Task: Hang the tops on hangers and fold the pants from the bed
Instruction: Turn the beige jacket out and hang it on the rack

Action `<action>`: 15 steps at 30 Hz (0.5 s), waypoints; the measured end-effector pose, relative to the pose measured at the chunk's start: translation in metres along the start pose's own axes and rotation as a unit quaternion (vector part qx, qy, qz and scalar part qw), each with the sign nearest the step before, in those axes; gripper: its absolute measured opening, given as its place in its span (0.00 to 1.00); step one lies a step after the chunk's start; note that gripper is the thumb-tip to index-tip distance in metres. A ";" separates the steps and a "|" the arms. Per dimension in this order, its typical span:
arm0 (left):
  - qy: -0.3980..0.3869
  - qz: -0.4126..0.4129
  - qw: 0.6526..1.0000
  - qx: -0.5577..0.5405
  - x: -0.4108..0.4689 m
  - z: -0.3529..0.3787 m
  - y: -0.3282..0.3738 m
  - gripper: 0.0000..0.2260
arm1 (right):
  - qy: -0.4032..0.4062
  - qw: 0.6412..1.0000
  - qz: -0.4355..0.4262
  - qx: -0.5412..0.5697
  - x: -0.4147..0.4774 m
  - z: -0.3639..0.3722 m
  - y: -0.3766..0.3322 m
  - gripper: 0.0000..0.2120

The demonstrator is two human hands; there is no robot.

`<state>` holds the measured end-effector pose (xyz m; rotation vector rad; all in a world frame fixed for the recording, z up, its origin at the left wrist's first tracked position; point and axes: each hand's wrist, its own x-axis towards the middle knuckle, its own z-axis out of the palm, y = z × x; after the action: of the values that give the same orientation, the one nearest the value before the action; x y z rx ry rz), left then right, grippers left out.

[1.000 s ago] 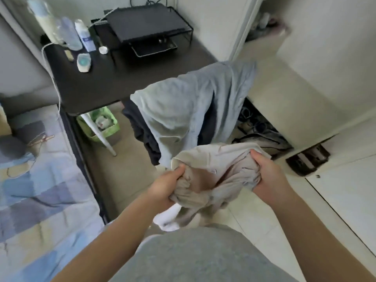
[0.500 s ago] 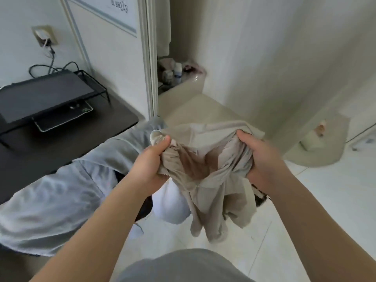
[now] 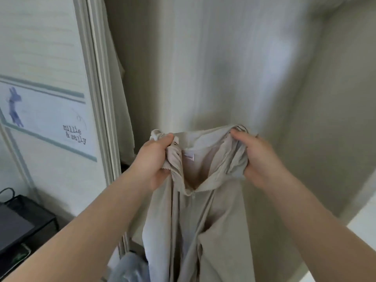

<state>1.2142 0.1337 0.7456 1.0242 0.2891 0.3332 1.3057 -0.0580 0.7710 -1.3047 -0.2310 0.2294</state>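
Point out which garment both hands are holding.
The beige garment with the front zip: the left hand and the right hand grip its top edge. The grey-blue garment sits low beside it, untouched by either hand.

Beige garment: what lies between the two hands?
Head view: between left hand and right hand stretches the beige garment, its top edge open, white label showing.

Left hand point(image 3: 152, 159), right hand point(image 3: 258, 159): clenched, raised.
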 end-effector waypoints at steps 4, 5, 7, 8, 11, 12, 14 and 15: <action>-0.042 0.033 0.998 0.038 0.053 0.024 0.068 0.11 | 0.024 0.997 -0.059 -0.031 0.039 0.032 -0.053 0.05; -0.053 0.043 0.997 0.048 0.063 0.033 0.086 0.12 | 0.028 0.996 -0.077 -0.040 0.049 0.038 -0.069 0.05; -0.073 0.070 0.993 0.061 0.082 0.055 0.121 0.10 | 0.037 0.992 -0.104 -0.067 0.067 0.047 -0.106 0.07; -0.078 0.084 0.991 0.065 0.090 0.067 0.137 0.09 | 0.037 0.989 -0.113 -0.085 0.076 0.050 -0.124 0.08; -0.110 0.111 0.983 0.092 0.115 0.099 0.177 0.04 | 0.019 0.981 -0.126 -0.149 0.099 0.057 -0.175 0.07; -0.123 0.115 0.980 0.106 0.121 0.109 0.188 0.02 | 0.021 0.975 -0.132 -0.177 0.107 0.058 -0.191 0.06; -0.128 0.128 0.973 0.144 0.131 0.130 0.208 0.02 | 0.030 0.959 -0.143 -0.243 0.120 0.059 -0.221 0.06; -0.128 0.138 0.969 0.161 0.135 0.141 0.218 0.02 | 0.036 0.946 -0.149 -0.286 0.125 0.060 -0.236 0.06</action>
<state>1.3623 0.1820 0.9928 1.4196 -0.0384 0.4066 1.4159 -0.0245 1.0195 -1.8265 -0.4509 -0.1588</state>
